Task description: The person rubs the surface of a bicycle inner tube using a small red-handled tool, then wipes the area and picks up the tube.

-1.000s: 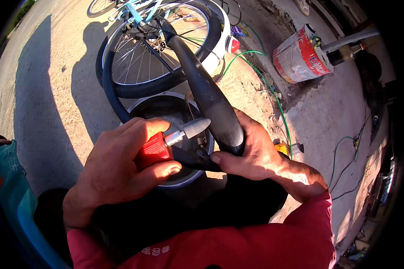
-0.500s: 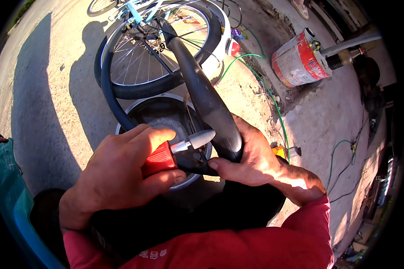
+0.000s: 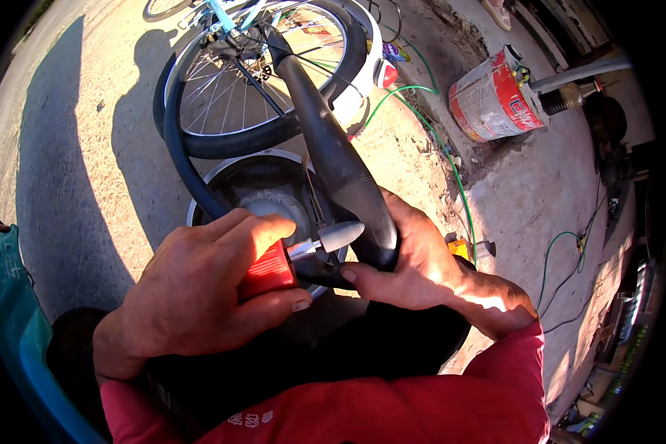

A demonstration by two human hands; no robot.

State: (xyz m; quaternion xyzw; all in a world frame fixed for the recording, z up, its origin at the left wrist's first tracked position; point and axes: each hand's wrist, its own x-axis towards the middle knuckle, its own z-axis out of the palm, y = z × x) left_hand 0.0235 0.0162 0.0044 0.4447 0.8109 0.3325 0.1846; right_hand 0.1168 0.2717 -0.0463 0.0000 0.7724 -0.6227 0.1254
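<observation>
My left hand [image 3: 189,288] is closed round the red body of a hand-held grinder [image 3: 268,271]. From its metal shaft sticks out a grey, bullet-shaped grinding stone [image 3: 340,235], its tip right at the tube's surface; whether it touches I cannot tell. A black bicycle inner tube [image 3: 325,152] is gripped near its folded end by my right hand [image 3: 414,259], with the thumb on the near side. The rest of the tube loops away to the bicycle wheel [image 3: 229,152], where part of it hangs down on the left.
Below the tube stands a round basin [image 3: 222,170] with a pale rim. The light-blue bicycle frame [image 3: 220,15] lies beyond. A red and white bucket [image 3: 488,100] is at the right, near a green hose [image 3: 462,196]. A teal object [image 3: 15,296] borders my left.
My left hand has shifted the grinder slightly, its stone now a little farther right and lower against the tube. My right hand keeps its hold with hardly any movement.
</observation>
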